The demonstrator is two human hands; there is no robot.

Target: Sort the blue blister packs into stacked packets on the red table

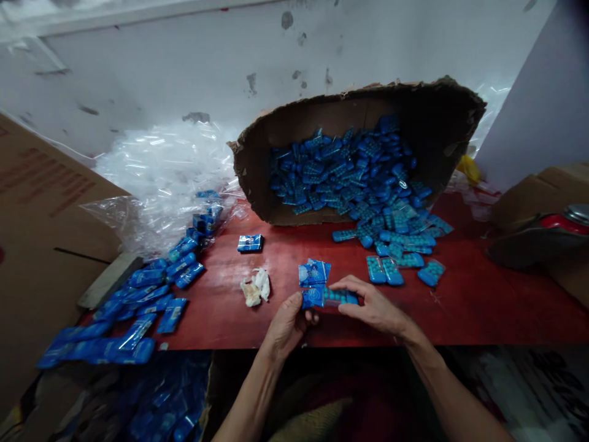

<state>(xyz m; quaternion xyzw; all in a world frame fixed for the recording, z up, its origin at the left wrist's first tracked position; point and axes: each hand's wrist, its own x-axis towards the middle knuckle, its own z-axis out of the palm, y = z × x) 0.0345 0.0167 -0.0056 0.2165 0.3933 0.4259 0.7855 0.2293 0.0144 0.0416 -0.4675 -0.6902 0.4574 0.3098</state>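
Note:
My left hand (pixel 291 320) pinches a blue printed card (pixel 313 298) between thumb and fingers, near the front edge of the red table. From the other side my right hand (pixel 375 306) grips a small blue pack (pixel 338 296) with turquoise balls under clear plastic. The pack's left end meets the card; whether it is inside or only against it I cannot tell. Just beyond my hands lie several flat blue printed cards (pixel 313 272). A stack of dark blue cards (pixel 250 243) sits further left, and a crumpled white cloth or tissue (pixel 256 287) lies nearer.
A torn cardboard box (pixel 285 123) on its side spills many ball-filled packs (pixel 340 169) onto the red table (pixel 483 294). At left are a heap of blue packets (pixel 147 282), clear plastic sleeves (pixel 170 159) and a large carton (pixel 41 221). A red-and-silver object (pixel 564 221) stands right.

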